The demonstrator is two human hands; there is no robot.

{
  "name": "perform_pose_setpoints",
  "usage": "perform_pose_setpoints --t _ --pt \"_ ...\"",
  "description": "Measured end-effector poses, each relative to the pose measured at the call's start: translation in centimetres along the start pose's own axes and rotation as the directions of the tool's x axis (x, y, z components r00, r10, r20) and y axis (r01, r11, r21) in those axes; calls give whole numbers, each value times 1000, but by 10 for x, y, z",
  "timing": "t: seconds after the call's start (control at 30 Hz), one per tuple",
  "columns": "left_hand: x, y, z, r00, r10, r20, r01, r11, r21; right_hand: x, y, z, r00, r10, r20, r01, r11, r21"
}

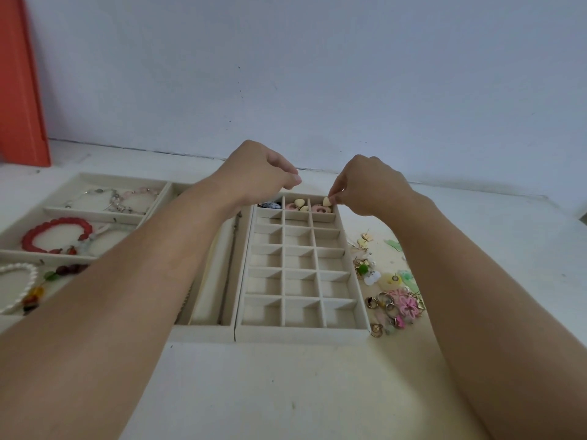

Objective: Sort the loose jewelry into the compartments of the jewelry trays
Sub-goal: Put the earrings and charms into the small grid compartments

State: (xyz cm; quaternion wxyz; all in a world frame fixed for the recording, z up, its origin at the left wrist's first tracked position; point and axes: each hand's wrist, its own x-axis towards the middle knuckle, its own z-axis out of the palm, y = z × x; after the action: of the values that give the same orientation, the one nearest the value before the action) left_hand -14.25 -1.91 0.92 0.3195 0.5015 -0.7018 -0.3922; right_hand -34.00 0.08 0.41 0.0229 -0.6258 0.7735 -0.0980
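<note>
The small cream heart-shaped charm (326, 201) hangs pinched in the right hand (365, 190) directly over the far-right cell of the beige gridded tray (305, 327) (2 similar hearts lie 1 cell left), while the left hand (263, 176) hovers curled, apparently empty.

trays (303, 331): 2 | hands (257, 173): 2 | red bracelet (57, 236): 1

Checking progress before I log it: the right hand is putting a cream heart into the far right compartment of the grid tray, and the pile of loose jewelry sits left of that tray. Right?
Not quite. The head view shows the pile of loose jewelry right of the grid tray, not left. The rest holds: the right hand pinches a cream heart over the far right compartment.
</note>
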Motion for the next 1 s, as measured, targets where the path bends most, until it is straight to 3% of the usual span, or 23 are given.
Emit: perform_pose_setpoints --t 0.2,0.37,0.87,1.0 --pt "0 0 0 1000 -2 2 2 1000 -8 -2 -2 -5 998 -31 -60 32 999 17" --pt "1 -1 0 1000 -3 7 3 1000 -6 -3 -4 -2 999 -25 25 27 998 -57" --pt "5 -4 1 1000 9 -1 -9 1000 -4 -6 -7 -4 999 -26 -43 24 998 -55" --pt "6 -4 1 1000 8 1 -8 1000 -3 -6 -8 -4 1000 -24 10 25 998 -58"
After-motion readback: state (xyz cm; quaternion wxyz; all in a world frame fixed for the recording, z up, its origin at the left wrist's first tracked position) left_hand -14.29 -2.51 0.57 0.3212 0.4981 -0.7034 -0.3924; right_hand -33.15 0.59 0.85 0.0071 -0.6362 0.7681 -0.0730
